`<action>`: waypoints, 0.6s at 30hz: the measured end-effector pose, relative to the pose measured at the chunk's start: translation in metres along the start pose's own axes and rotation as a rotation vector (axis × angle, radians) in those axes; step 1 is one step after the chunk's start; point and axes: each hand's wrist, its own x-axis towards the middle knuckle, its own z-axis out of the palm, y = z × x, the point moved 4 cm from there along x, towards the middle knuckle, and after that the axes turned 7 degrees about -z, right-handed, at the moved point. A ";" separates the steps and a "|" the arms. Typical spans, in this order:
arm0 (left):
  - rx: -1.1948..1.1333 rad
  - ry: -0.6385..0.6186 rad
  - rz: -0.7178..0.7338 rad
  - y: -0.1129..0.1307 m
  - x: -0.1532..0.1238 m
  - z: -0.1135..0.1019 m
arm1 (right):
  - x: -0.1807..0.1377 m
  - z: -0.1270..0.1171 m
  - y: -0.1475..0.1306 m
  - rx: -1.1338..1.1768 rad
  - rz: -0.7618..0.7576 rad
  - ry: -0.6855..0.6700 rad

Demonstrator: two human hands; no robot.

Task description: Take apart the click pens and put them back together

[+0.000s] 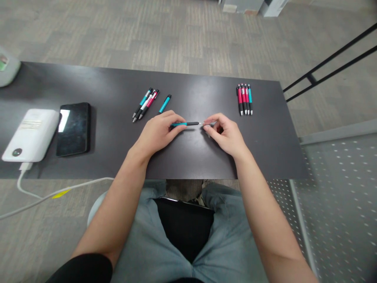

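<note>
My left hand (159,131) is closed around a teal pen with a dark grip (188,124), holding it level just above the black table (112,129), tip pointing right. My right hand (225,131) pinches a small silvery part (207,125) right at the pen's tip. Beyond my left hand lie a loose bunch of teal, white and red pens (145,103) and a single teal pen (165,103). At the far right a neat row of red and teal pens (244,99) lies side by side.
On the table's left end lie a black phone (73,129) and a white power bank (31,135), its white cable (55,192) hanging off the front edge. A black metal rail (330,65) stands at the right over carpeted floor.
</note>
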 end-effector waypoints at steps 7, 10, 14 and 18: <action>0.005 0.031 0.005 -0.004 0.000 -0.004 | 0.001 0.005 -0.002 -0.154 -0.072 -0.023; 0.012 0.007 0.002 -0.004 0.000 -0.003 | 0.002 0.006 -0.003 -0.168 -0.100 -0.031; 0.009 0.005 0.016 -0.002 0.000 -0.001 | 0.001 0.008 -0.005 -0.151 -0.131 -0.046; -0.004 -0.007 0.017 0.002 0.000 0.003 | 0.001 0.009 -0.005 -0.134 -0.130 -0.055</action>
